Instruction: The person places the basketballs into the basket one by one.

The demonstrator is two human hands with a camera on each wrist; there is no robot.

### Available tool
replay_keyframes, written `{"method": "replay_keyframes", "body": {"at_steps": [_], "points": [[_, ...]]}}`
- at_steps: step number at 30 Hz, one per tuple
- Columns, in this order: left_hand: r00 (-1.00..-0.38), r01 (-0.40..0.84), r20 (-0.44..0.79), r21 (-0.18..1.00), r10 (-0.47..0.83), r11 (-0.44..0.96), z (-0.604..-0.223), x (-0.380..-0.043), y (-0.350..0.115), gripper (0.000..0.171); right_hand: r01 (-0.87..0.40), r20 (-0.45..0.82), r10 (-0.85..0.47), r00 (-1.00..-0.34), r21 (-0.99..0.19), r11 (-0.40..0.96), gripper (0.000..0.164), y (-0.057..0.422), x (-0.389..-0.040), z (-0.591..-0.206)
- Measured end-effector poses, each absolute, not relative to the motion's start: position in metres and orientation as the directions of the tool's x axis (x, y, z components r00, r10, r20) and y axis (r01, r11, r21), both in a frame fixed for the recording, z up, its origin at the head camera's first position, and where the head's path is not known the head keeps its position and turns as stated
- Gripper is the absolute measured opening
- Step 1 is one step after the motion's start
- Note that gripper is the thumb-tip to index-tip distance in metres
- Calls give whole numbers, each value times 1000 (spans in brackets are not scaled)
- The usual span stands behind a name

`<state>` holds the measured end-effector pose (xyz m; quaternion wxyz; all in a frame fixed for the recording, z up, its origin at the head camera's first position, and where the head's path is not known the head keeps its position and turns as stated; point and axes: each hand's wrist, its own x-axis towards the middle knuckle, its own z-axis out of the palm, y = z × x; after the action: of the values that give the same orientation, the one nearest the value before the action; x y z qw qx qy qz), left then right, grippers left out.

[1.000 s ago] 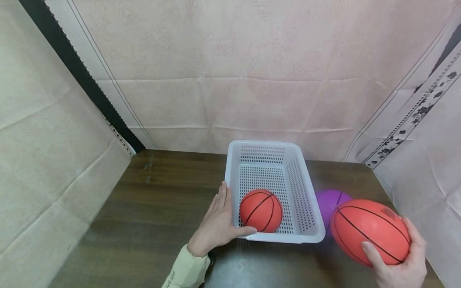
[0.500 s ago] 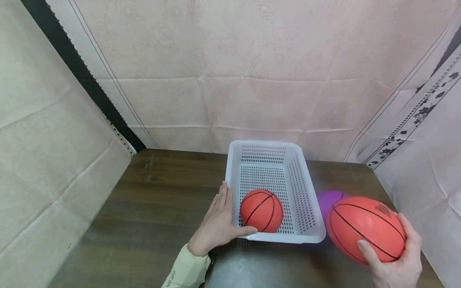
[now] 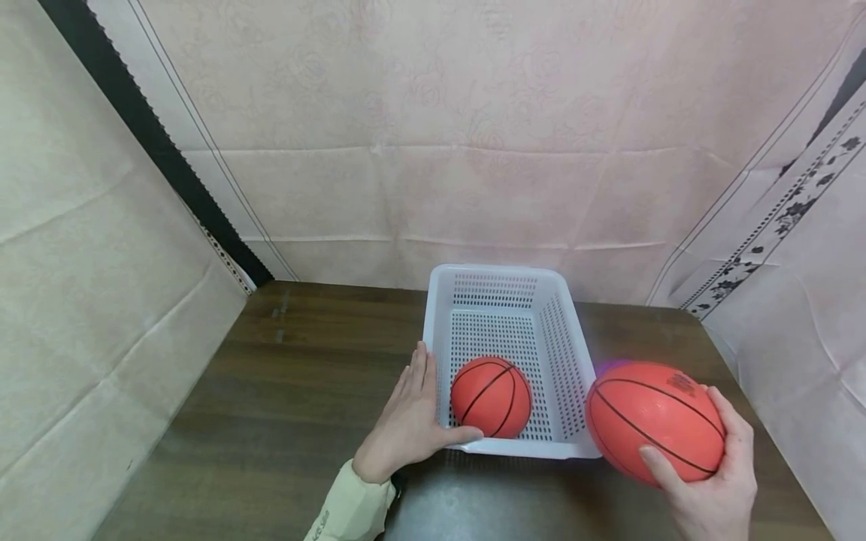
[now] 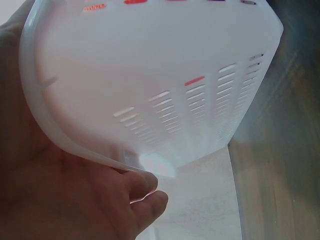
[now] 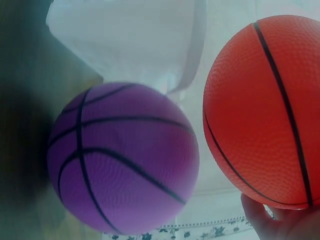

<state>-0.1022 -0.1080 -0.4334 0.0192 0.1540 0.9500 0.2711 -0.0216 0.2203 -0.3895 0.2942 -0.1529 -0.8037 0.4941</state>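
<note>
My left hand (image 3: pixel 409 421) rests on the near left corner of a white perforated plastic basket (image 3: pixel 575 338). Its fingers lie straight along the left rim, and the thumb stretches across the near rim. Inside the basket, near the front, sits a small orange-red basketball (image 3: pixel 491 397). My right hand (image 3: pixel 713 466) grips a larger orange-red basketball (image 3: pixel 652 424) over the basket's near right corner, thumb on the near side and fingers round the right side. Behind it, a purple basketball (image 5: pixel 130 160) stands beside the basket, mostly hidden in the head view.
The basket and purple ball stand on a dark brown wooden table (image 3: pixel 291 391). Pale patterned cloth (image 3: pixel 433 195) hangs close behind the basket, and more cloth walls (image 3: pixel 812 338) close off both sides. Bare wood stretches left of the basket.
The right hand has carried the larger orange-red basketball left to the basket's edge, covering more of the purple ball. The left hand and basket have stayed in place.
</note>
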Motion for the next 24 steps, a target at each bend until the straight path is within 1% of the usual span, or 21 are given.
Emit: {"method": "replay_keyframes", "body": {"at_steps": [14, 24], "points": [[-950, 292, 62, 515, 305, 806, -433, -101, -108, 131, -37, 271, 408, -872, -867, 497, 103, 204, -31, -386], [-951, 288, 54, 510, 304, 811, -435, -102, -109, 132, -89, 308, 328, -893, -835, 543, 105, 196, -38, -388]]}}
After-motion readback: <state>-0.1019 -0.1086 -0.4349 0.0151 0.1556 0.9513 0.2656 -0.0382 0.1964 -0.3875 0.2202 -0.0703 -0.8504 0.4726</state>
